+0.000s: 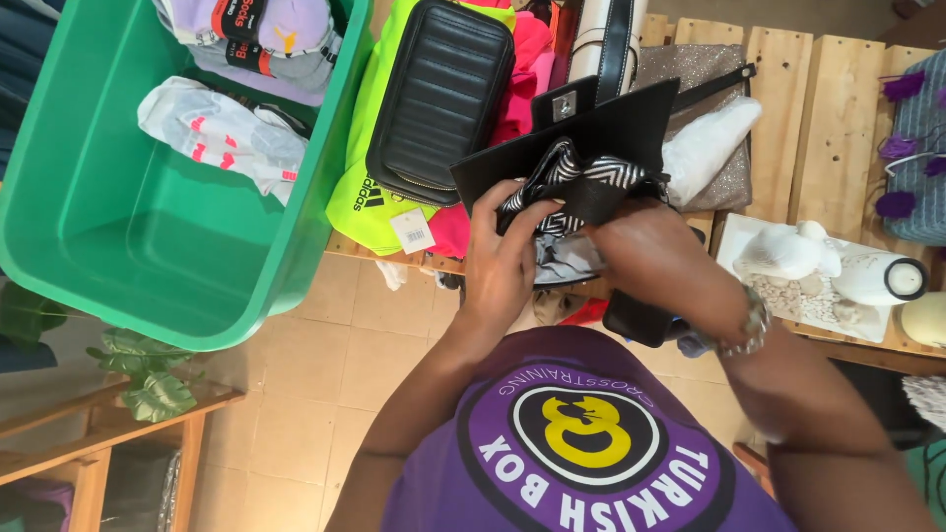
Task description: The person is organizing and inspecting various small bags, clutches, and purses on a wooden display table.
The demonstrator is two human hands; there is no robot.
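Far off to the left of where our hands work sits a green plastic bin (148, 246) with packs of socks (222, 133) lying in it, well apart from the grip. Closer in, just left of and above our left hand, a black quilted bag (440, 99) lies on a neon yellow garment (370, 167) whose paper tag hangs over the pallet edge.

Our left hand (503, 261) is closed around the lower edge of a black flap purse (591, 133), its fingers pinching the black-and-white striped scarf (572, 182) at the purse's mouth. The purse stands directly above the grip, touching both hands, its long axis running from lower left to upper right, its flap with a metal clasp raised. Our right hand (641, 241) sits just to the right, bent down behind the purse; we cannot tell whether it grips the purse or only steadies it, since its fingers are hidden. Both hands are equally close to the purse; the left one is nearer the scarf.

Right of the grip a glittery pouch (705, 118) and a white wrapped bundle (705, 143) rest on the wooden pallet table (838, 128). Farther right stand a white bird figurine (783, 251) and a white candle (882, 278). Below lies a tiled floor (315, 394).
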